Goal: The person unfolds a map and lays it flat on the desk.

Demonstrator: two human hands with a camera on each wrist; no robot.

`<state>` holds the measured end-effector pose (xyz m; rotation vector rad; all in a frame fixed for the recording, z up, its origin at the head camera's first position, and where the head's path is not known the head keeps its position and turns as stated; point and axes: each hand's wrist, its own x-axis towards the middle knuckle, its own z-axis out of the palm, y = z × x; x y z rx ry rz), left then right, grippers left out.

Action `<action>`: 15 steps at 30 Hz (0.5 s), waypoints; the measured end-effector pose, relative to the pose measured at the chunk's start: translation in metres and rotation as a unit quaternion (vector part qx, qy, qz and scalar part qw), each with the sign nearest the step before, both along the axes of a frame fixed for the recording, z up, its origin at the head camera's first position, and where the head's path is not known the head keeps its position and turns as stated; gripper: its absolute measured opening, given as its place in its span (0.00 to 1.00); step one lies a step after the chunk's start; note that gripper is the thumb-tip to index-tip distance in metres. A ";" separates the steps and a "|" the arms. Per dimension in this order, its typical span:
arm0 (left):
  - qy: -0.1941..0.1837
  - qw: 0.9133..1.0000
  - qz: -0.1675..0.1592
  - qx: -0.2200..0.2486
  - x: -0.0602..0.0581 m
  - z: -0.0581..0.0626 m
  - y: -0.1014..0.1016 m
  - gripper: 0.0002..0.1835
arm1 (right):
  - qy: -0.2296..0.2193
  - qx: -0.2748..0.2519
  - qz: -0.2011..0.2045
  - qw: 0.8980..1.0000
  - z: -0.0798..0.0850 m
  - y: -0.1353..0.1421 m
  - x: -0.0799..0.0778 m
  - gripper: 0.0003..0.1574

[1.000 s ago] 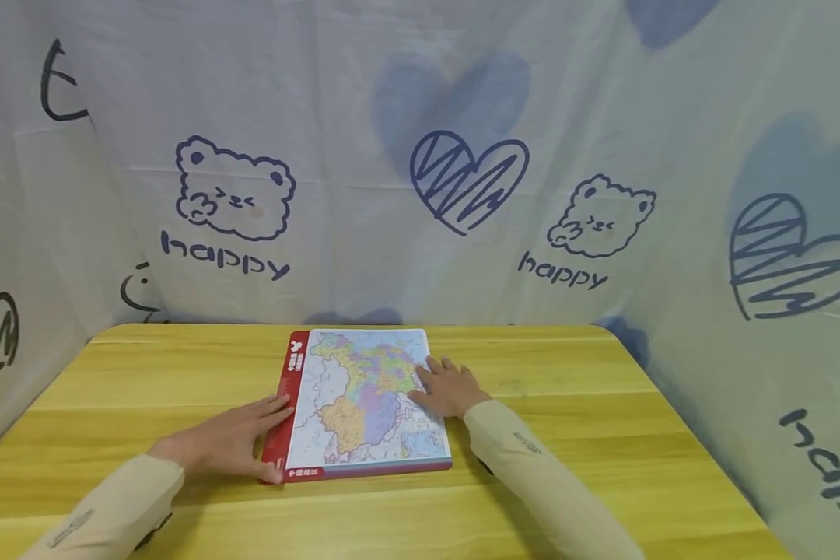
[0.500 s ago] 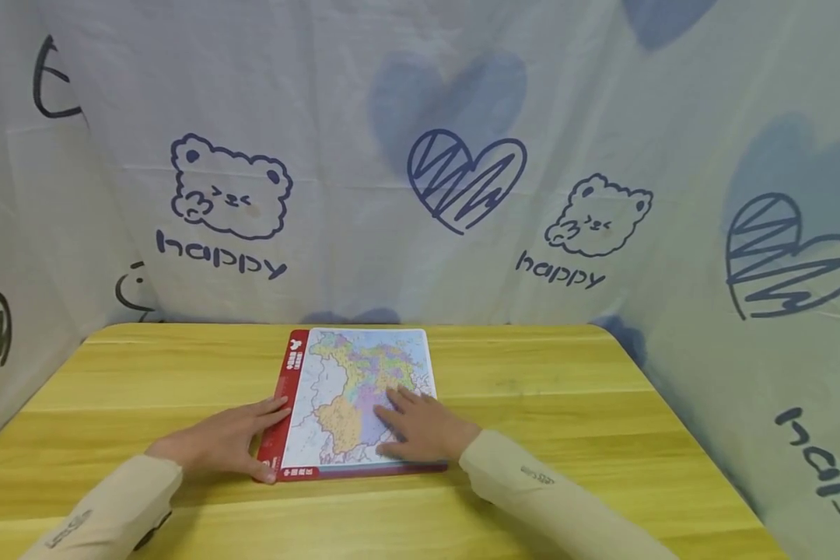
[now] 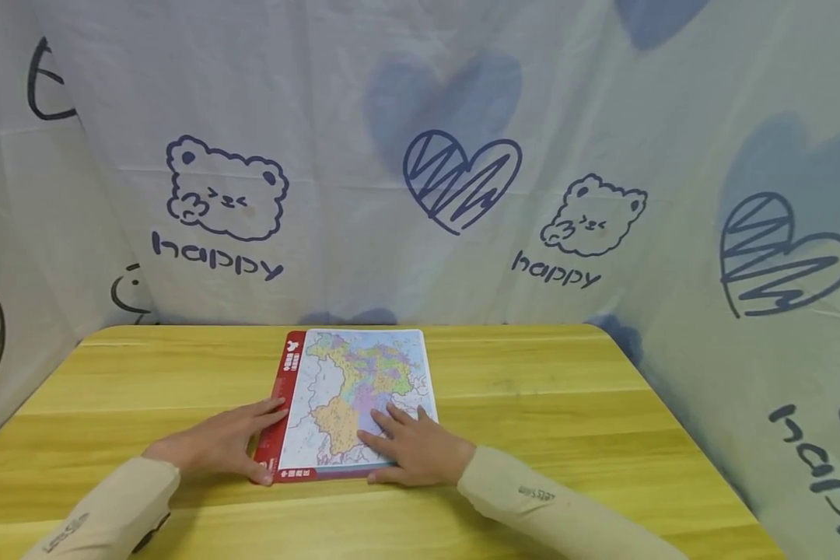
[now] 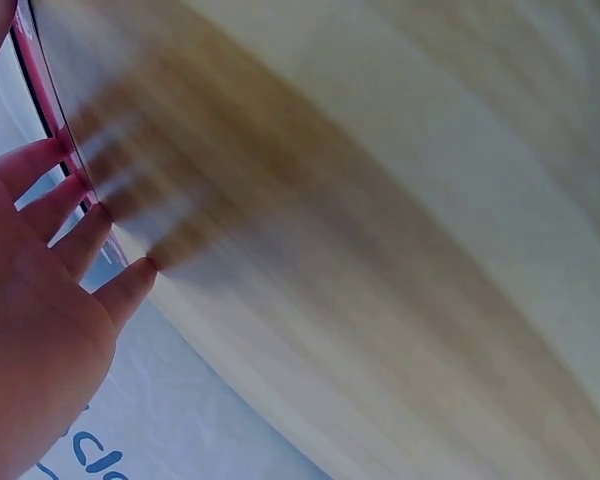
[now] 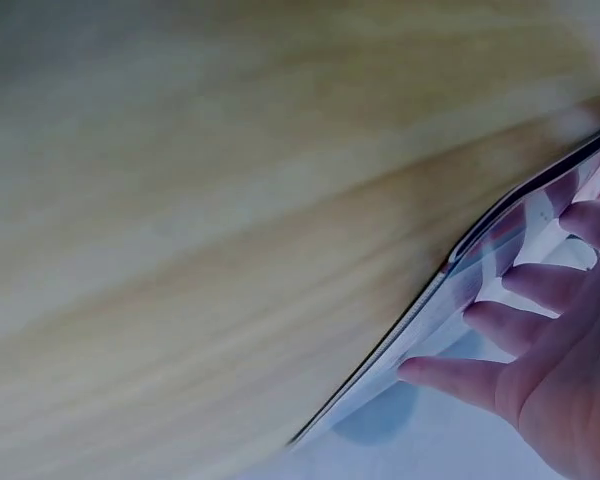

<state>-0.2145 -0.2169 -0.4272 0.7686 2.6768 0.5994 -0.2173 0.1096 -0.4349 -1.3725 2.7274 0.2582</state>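
Note:
A flat rectangular map (image 3: 364,365) with a red left border and a red strip along its near edge lies on the wooden table. My left hand (image 3: 213,443) rests at the left border, fingertips on the red edge and thumb at the near left corner. With its fingers spread, my right hand (image 3: 423,447) lies over the near right part of the map, thumb at the near edge, hiding that corner. In the left wrist view, several straight fingertips touch the board's red side (image 4: 48,100). The right wrist view has straight fingers over the glossy map surface (image 5: 430,330).
The yellow wood-grain table (image 3: 567,435) reaches back to a white cloth curtain (image 3: 350,233) with bears, hearts and the word "happy". The curtain also rises at the left and right sides. The map lies near the table's middle, reaching toward its back edge.
My right hand has slid from the map's right edge inward and toward me, down to its near edge. The left hand stays at the left border; the map's position hardly differs.

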 end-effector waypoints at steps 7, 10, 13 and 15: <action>0.013 1.000 0.000 -0.006 -0.001 -0.001 0.000 0.55 | 0.030 0.010 0.006 0.999 -0.003 -0.001 -0.001 0.40; 0.013 1.000 0.006 -0.003 -0.002 -0.002 0.000 0.56 | 0.024 0.005 0.002 1.000 -0.003 -0.001 -0.001 0.40; 0.013 1.000 0.010 0.001 -0.002 -0.003 0.001 0.56 | 0.009 -0.001 -0.003 1.000 -0.002 -0.001 -0.001 0.40; 0.015 1.000 0.008 0.000 -0.002 -0.003 0.001 0.56 | 0.000 -0.004 -0.004 1.000 -0.001 -0.001 -0.001 0.40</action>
